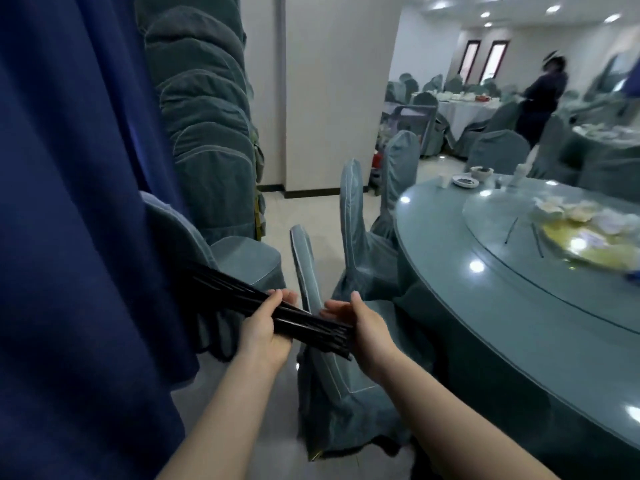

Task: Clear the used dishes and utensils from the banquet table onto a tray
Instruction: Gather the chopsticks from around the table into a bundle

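A bundle of several black chopsticks [239,295] fans out to the upper left, low in the middle of the view. My left hand [268,327] grips the bundle near its lower end. My right hand [360,323] is held with straight fingers against the chopsticks' ends. To the right stands the round banquet table [512,306] with a glass turntable [502,223]. Two loose black chopsticks [512,230] lie on the turntable beside a blurred yellow platter [588,244]. A small dark dish [465,181], a cup [444,180] and a bowl [482,172] sit at the table's far edge. No tray is in view.
Covered chairs [353,237] stand between me and the table. A tall stack of covered chairs [207,116] and a blue curtain [69,202] fill the left. A person [543,98] stands by set tables at the back right. A cart [412,123] stands by the pillar.
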